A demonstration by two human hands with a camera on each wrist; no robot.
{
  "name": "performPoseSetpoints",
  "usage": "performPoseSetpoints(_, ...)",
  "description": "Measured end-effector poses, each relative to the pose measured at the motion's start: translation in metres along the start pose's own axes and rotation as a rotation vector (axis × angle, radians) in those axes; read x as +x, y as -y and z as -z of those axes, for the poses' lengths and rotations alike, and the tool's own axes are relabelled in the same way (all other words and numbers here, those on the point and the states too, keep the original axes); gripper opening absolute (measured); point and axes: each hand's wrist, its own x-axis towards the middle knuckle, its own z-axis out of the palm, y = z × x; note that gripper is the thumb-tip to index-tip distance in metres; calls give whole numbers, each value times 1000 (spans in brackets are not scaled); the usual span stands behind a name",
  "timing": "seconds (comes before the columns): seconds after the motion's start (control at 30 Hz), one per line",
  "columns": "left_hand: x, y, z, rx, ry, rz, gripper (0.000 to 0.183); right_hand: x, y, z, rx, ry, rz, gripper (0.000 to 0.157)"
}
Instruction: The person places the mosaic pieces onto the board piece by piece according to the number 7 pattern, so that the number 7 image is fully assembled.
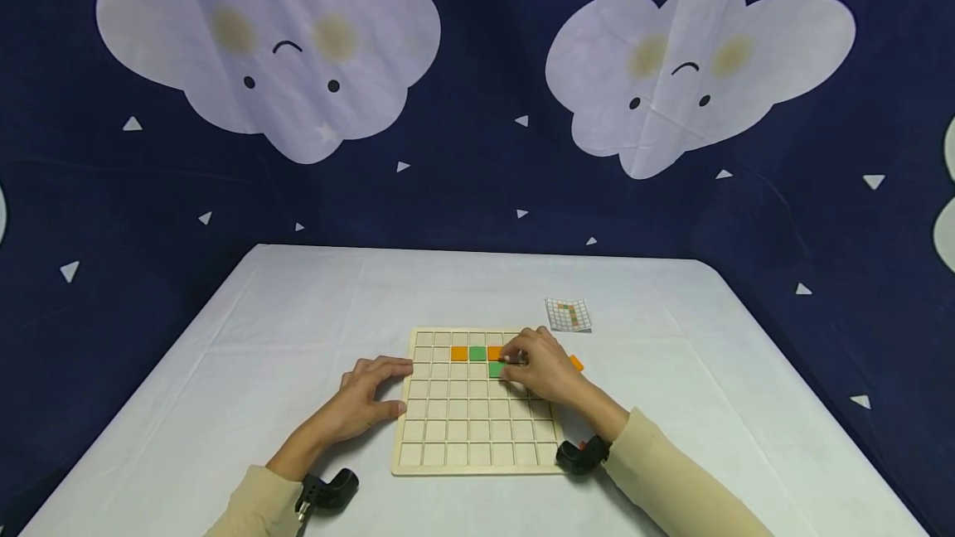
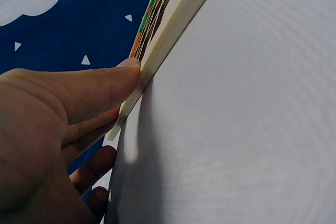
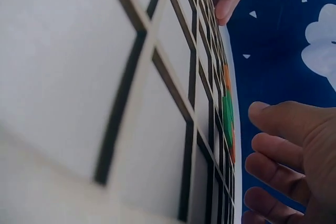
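A pale wooden grid board point(image 1: 477, 431) lies flat on the table. In the head view an orange tile point(image 1: 458, 353), a green tile point(image 1: 477, 353) and a second orange tile point(image 1: 494, 352) form a row in its upper part, with another green tile point(image 1: 496, 370) under the row's right end. My left hand point(image 1: 362, 401) touches the board's left edge with its thumb and fingertips. Over the upper right squares hovers my right hand point(image 1: 546, 369), thumb and fingers apart beside the lower green tile. Nothing shows between those fingers point(image 3: 275, 169) in the right wrist view.
A small card with a printed coloured grid point(image 1: 569, 316) lies beyond the board's upper right corner. A loose orange tile point(image 1: 576, 363) sits right of the board, partly behind my right hand. Something red point(image 1: 583, 444) peeks out by the right wrist camera point(image 1: 582, 456).
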Motion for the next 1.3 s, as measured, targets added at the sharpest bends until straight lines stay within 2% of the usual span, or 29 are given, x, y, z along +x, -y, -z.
performPoseSetpoints(0.33, 1, 2, -1, -3, 6, -2, 49, -6, 5, 10, 31, -7, -49, 25)
performPoseSetpoints(0.63, 1, 1, 0, -4, 7, 15, 50, -16, 4, 21, 6, -44, -79, 24)
performPoseSetpoints(0.8, 1, 1, -1, 0, 10, 19, 50, -25, 1, 26, 4, -58, -79, 24)
performPoseSetpoints(1.07, 2, 2, -1, 1, 14, 18, 50, -45, -9, 32, -39, -96, -25, 23)
performPoseSetpoints(1.3, 3, 2, -1, 5, 11, 22, 50, -64, -14, 34, -63, -104, -40, 24)
